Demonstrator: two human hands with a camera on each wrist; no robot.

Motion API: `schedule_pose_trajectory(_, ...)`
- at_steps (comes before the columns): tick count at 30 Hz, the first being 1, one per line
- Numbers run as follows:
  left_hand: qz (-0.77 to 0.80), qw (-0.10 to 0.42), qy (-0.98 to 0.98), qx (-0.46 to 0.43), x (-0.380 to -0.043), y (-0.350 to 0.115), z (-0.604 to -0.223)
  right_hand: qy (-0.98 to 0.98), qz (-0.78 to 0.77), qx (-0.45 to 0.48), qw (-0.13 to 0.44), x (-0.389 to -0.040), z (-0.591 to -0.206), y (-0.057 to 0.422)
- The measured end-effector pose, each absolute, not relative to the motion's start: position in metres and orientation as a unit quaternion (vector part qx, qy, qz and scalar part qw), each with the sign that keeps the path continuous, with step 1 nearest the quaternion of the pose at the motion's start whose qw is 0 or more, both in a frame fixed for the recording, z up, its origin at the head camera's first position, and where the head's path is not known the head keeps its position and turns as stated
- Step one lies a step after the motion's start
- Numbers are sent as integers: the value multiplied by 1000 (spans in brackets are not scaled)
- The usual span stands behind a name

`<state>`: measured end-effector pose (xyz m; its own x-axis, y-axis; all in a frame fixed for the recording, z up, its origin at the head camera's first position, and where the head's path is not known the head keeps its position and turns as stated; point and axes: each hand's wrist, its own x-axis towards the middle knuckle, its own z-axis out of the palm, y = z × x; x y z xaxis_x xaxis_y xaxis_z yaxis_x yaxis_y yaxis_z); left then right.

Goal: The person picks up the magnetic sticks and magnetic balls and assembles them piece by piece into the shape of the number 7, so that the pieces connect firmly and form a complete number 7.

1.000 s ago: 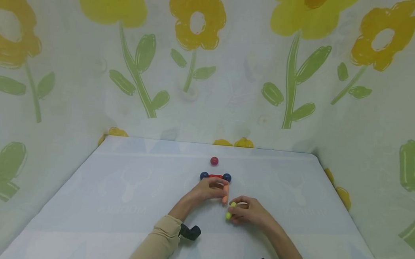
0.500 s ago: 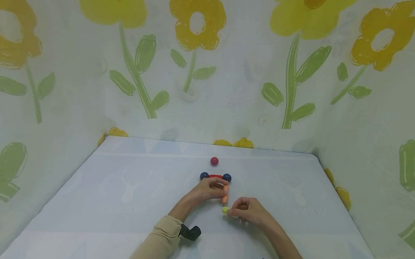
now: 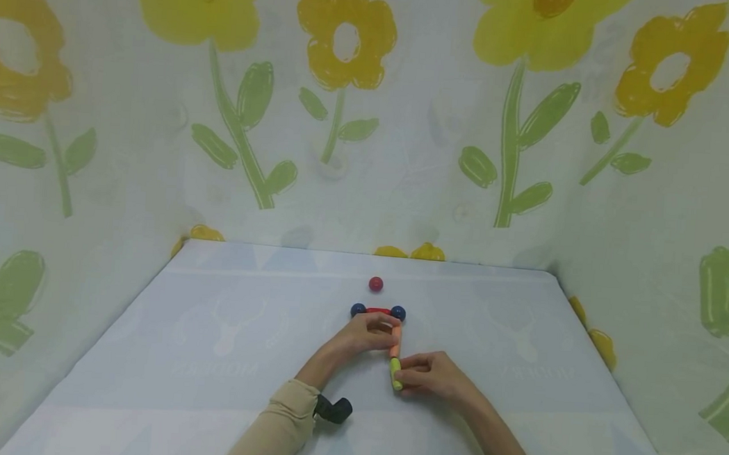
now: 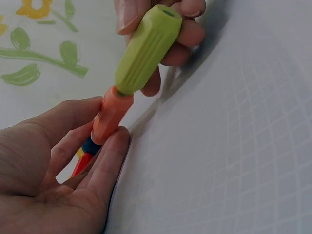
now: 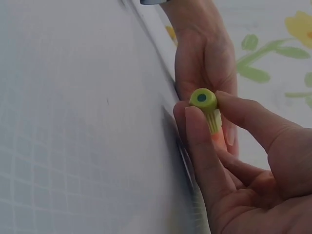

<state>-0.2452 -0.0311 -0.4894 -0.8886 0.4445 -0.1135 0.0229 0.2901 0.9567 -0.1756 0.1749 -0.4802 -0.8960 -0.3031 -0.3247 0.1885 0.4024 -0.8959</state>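
Note:
My left hand (image 3: pixel 367 332) pinches an orange ribbed rod (image 4: pixel 111 116) between thumb and fingers. The far end of that rod is at a dark blue ball (image 3: pixel 398 313), which a red rod (image 3: pixel 378 310) links to a second blue ball (image 3: pixel 358 310). In my right hand (image 3: pixel 437 376) I pinch a yellow-green ribbed rod (image 4: pixel 148 48) with a dark round inset in its free end, seen in the right wrist view. Its other end meets the near end of the orange rod, the two nearly in line.
A red ball (image 3: pixel 376 284) lies on the white table (image 3: pixel 256 367) beyond the blue balls. Flower-patterned cloth (image 3: pixel 401 132) hangs behind the table and along both sides. Each wrist wears a black camera (image 3: pixel 333 410).
My right hand has brought the yellow-green rod left, turned it and set its end against the orange rod. My left hand has stayed in place.

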Motion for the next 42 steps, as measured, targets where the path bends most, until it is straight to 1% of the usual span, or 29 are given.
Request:
schedule_pose_trajectory(7,577,182,782,150,-244,-31,-487,803,-542,-43,244,-177,-482,172)
schedule_pose_trajectory(26,577,186,781,151,-245,-31,-489,806,-544,-41,229,-180,-486,171)
schedule_pose_trajectory(42,585,187,774,154,-245,-31,-491,786,-572,-35,232,-181,-488,169)
